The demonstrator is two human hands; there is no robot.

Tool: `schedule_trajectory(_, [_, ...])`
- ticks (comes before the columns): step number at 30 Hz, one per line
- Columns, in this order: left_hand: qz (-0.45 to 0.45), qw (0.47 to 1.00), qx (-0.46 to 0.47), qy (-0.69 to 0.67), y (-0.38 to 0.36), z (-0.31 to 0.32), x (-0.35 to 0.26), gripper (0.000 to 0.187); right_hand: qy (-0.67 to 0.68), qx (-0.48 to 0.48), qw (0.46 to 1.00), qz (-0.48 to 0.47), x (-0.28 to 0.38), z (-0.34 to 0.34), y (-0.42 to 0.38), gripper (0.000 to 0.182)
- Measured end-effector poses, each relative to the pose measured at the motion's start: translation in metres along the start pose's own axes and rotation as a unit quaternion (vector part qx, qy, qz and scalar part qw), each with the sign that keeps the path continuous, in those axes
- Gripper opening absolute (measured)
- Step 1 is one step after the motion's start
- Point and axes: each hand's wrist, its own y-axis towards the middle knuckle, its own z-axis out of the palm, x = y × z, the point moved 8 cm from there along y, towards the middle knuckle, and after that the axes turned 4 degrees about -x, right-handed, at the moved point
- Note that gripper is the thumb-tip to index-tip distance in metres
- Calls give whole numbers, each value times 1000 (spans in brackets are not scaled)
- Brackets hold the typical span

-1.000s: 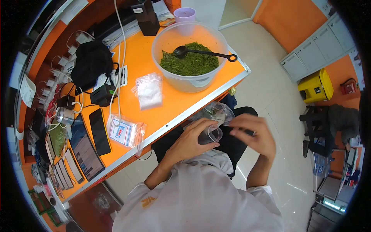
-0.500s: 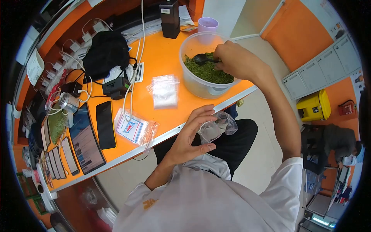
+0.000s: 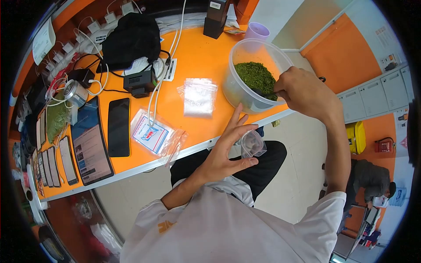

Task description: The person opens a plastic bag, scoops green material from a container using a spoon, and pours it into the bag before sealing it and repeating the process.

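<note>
My right hand (image 3: 305,90) grips a black spoon (image 3: 262,93) over the near right rim of a translucent plastic tub (image 3: 239,90). The spoon's bowl dips into finely chopped green leaves (image 3: 254,75), and its handle end sticks out behind the hand. Lower down, my left hand (image 3: 226,153) holds a small clear plastic bag (image 3: 253,143) between thumb and curved fingers, above my lap. The bag's mouth is spread, and it looks see-through. A stack of flat clear zip bags (image 3: 199,98) lies on the orange table left of the tub.
A purple cup (image 3: 257,31) and a black box (image 3: 215,19) stand behind the tub. Leftward lie a printed packet (image 3: 153,133), a black phone (image 3: 119,127), a tablet (image 3: 90,147), several phones, a can (image 3: 75,93) and cables. A person (image 3: 370,179) bends over at far right.
The spoon has moved from the tub's middle toward its near right side, its bowl now lower in the leaves. My left hand keeps the bag. The whole view has shifted slightly.
</note>
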Motion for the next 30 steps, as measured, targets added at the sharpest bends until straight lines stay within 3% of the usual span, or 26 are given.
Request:
schedule_trajectory(6, [1,1000,0,-27,-1,2,0,74,70,-20,996,-48,10,-15,2,9])
schedule_trajectory(10, [1,998,-9,-66,1,4,0,75,35,-16,999,-34,9,-4,7,11])
schedule_trajectory(12, [7,997,-12,-74,1,5,2,75,89,24,994,-57,14,-3,3,12])
schedule_trajectory(15, [17,998,-20,-61,0,5,5,73,129,-14,986,-107,10,-14,-4,11])
schedule_trajectory(16, [16,998,-20,-59,0,5,5,73,129,-14,986,-107,9,-18,-3,11])
schedule_trajectory(18, [15,998,-21,-57,-1,5,4,73,199,68,977,-18,-4,-11,0,11])
schedule_trajectory(21, [8,998,-21,-63,0,6,4,73,163,119,978,-54,4,5,7,14])
schedule_trajectory(25, [6,998,-29,-63,-2,5,5,72,206,111,968,-93,3,-2,4,15])
schedule_trajectory(30, [11,998,-32,-58,-2,3,5,72,282,103,953,-41,-18,-8,2,14])
